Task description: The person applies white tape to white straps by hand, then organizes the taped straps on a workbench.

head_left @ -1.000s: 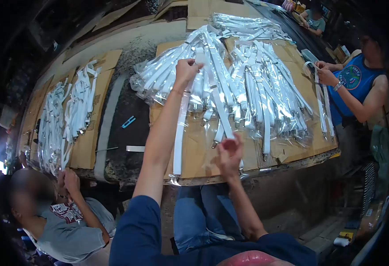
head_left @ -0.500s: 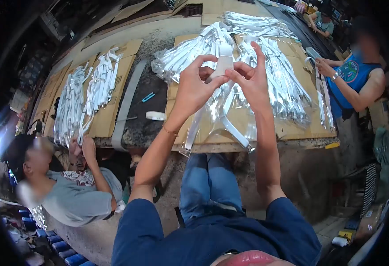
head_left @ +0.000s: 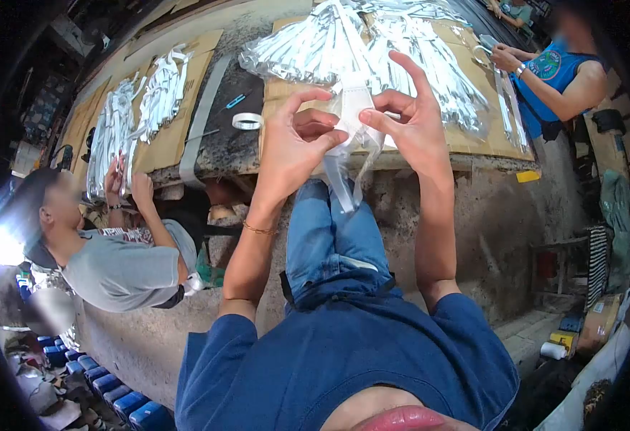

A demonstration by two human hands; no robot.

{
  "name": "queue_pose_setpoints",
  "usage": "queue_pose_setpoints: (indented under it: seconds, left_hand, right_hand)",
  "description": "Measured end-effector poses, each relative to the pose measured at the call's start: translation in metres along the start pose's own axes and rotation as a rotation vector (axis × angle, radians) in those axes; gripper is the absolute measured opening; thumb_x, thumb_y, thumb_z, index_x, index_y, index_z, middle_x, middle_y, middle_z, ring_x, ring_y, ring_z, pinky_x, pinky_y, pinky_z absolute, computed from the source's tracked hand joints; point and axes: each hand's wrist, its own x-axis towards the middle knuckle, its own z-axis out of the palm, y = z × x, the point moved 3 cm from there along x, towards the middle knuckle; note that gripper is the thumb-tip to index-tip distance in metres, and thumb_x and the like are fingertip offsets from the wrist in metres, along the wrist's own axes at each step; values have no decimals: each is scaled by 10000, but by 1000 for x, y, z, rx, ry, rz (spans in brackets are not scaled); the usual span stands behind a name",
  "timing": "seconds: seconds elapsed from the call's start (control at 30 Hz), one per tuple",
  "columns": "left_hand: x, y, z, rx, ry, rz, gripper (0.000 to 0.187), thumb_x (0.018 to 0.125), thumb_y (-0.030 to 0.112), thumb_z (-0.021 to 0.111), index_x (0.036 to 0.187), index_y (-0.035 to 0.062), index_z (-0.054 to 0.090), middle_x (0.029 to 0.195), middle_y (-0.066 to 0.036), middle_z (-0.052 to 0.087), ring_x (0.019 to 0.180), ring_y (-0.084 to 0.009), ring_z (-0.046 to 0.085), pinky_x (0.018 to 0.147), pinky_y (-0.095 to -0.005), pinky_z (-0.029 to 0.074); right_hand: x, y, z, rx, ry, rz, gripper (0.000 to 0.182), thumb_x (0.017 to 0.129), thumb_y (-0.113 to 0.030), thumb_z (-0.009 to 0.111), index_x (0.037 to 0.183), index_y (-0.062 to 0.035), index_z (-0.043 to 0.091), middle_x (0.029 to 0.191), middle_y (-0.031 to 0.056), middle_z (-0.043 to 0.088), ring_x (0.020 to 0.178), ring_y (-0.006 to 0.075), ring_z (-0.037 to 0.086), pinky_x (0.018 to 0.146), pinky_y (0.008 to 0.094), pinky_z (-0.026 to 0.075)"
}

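Observation:
Both of my hands hold a white strap (head_left: 356,106) up in front of me, above the near edge of the table. My left hand (head_left: 295,144) pinches its left side between thumb and fingers. On the right side, my right hand (head_left: 414,129) grips it with the thumb on the front, the index finger pointing up. A wide stitched section of the strap shows between the hands, and loose ends dangle below, blurred. Behind lie fanned bundles of similar white straps (head_left: 308,50) in clear plastic.
Cardboard sheets (head_left: 484,136) cover parts of the table. A roll of white tape (head_left: 247,121) and a blue-handled tool (head_left: 236,101) lie left of my hands. One person in grey (head_left: 124,266) works at left; another in blue (head_left: 563,82) stands at right.
My hands and the strap have come lower in view and nearer to me, past the table edge. The strap's hanging ends have swung together. My view has tilted downward.

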Motion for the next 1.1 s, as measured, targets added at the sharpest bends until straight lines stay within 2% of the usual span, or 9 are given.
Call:
queue_pose_setpoints:
  seconds: [0.23, 0.5, 0.67, 0.73, 0.77, 0.83, 0.97, 1.0, 1.1]
  left_hand:
    - [-24, 9, 3, 255, 34, 26, 448, 754, -91, 733, 1158, 11, 568, 919, -65, 671, 841, -128, 669, 737, -248, 543]
    - [-35, 19, 9, 216, 156, 160, 470, 740, -92, 745, 1159, 14, 560, 866, -30, 620, 808, -97, 639, 705, -231, 547]
    - [-33, -6, 2, -81, 138, 253, 444, 804, -58, 717, 1203, 13, 538, 910, -41, 636, 851, -114, 640, 810, -262, 527]
    - [-33, -28, -7, -148, -89, 78, 396, 849, 53, 739, 1195, -1, 553, 908, -49, 650, 878, -120, 636, 817, -288, 515]
    - [-34, -34, -13, -148, -93, 75, 396, 849, 53, 739, 1195, -1, 553, 908, -49, 650, 878, -120, 636, 817, -288, 515]
    - [-37, -49, -19, -144, -311, -161, 334, 886, 114, 719, 1166, -12, 586, 933, -53, 668, 849, -108, 637, 764, -270, 509]
    - [-44, -44, -34, 145, -343, -326, 265, 932, 173, 669, 1070, -53, 644, 793, -16, 653, 719, -73, 606, 640, -253, 479]
    - [-48, -51, -40, 79, -397, -361, 256, 936, 171, 658, 1079, -42, 652, 776, -11, 650, 687, -65, 587, 623, -244, 473]
    - [-50, -63, -62, 527, -641, -265, 328, 908, 288, 710, 1157, 78, 675, 825, -26, 681, 726, -74, 598, 665, -272, 494]
  right_hand:
    - [-28, -13, 8, -156, -51, 30, 816, 714, 17, 801, 1425, -57, 408, 755, 42, 663, 746, 98, 630, 710, 241, 514]
    - [-28, -17, 18, -53, -75, 16, 791, 720, 70, 774, 1415, -59, 421, 716, 11, 625, 719, 61, 604, 649, 211, 487]
    - [-22, -14, 19, 20, -3, -38, 770, 737, 76, 771, 1410, -54, 420, 715, -6, 594, 707, 53, 587, 605, 200, 468]
    - [-18, -11, 15, 51, 6, -50, 747, 756, 68, 767, 1406, -45, 417, 756, 12, 625, 720, 68, 606, 621, 204, 482]
    - [-16, -9, 14, 51, 10, -48, 747, 756, 68, 767, 1406, -45, 417, 756, 12, 625, 720, 68, 606, 621, 204, 482]
    - [-11, -9, 12, 84, 51, -92, 747, 759, 71, 767, 1406, -38, 409, 791, 40, 659, 751, 83, 634, 645, 202, 496]
    - [-4, -7, 12, 72, 103, -98, 763, 757, 79, 765, 1413, -43, 395, 827, 64, 685, 797, 104, 659, 672, 206, 508]
    - [-1, -4, 12, 66, 105, -114, 774, 756, 80, 766, 1419, -50, 389, 830, 67, 686, 807, 111, 662, 676, 206, 509]
    - [5, -3, 11, 28, 134, -146, 793, 758, 80, 765, 1433, -72, 378, 850, 87, 691, 818, 129, 673, 686, 208, 516]
